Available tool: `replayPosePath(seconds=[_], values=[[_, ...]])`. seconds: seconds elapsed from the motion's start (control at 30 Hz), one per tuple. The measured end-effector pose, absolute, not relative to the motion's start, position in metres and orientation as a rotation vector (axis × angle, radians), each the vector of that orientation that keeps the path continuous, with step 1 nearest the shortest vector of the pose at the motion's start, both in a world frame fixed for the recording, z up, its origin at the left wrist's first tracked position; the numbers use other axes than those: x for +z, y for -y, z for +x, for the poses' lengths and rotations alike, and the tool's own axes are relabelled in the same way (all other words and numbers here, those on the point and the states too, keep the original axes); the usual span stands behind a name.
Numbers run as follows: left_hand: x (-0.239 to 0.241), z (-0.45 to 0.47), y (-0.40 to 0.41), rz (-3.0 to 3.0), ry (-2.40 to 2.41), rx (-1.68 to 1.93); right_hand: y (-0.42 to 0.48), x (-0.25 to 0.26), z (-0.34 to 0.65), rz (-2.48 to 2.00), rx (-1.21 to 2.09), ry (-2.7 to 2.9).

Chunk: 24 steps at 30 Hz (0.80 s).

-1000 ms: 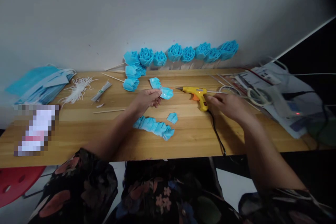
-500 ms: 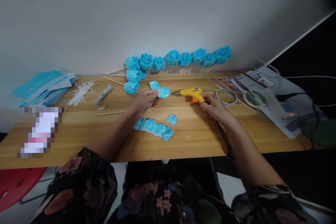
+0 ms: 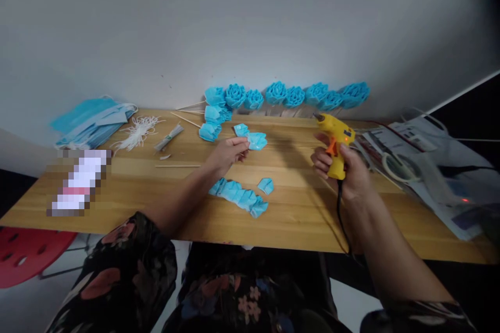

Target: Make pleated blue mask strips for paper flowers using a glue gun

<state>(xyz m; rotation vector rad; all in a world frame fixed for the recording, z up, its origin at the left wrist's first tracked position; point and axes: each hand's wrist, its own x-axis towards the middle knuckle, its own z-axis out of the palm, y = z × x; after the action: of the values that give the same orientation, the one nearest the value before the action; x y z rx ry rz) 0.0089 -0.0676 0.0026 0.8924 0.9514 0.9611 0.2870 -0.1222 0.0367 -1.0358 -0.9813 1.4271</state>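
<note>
My left hand [image 3: 231, 155] pinches a folded light-blue petal piece [image 3: 257, 140] above the middle of the table. Just behind it lies another small blue petal [image 3: 241, 130]; whether the two touch I cannot tell. My right hand [image 3: 351, 171] grips a yellow glue gun [image 3: 336, 138] with an orange trigger. The gun is raised, nozzle up and to the left, and its black cord hangs below. Nearer to me lie a row of overlapping blue petals [image 3: 239, 196] and a single loose petal [image 3: 266, 185].
Finished blue flowers [image 3: 276, 92] line the wall, and several on sticks [image 3: 211, 131] lie left of them. To the left are face masks [image 3: 94, 119], white ear loops [image 3: 139, 132], a wire bundle [image 3: 169, 138], a stick [image 3: 177, 166] and a blurred-out phone-like item [image 3: 81, 182]. Papers [image 3: 433, 182] and tape [image 3: 401, 167] lie right.
My right hand has drawn the glue gun away from the petal, to the right, and tipped its nozzle upward. My left hand still holds the petal piece. The whole view has shifted slightly.
</note>
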Motion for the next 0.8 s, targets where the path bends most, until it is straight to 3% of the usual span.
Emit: replayPosePath(seconds=[0.33,0.8], values=[[0.0,0.008,0.065,0.79,-0.927,1.068,0.127,0.018,0.267,-1.152,1.028,1.6],[0.003,0.014,0.072,0.719,-0.943,1.111,0.137,-0.003,0.26,-1.127,0.726,1.869]])
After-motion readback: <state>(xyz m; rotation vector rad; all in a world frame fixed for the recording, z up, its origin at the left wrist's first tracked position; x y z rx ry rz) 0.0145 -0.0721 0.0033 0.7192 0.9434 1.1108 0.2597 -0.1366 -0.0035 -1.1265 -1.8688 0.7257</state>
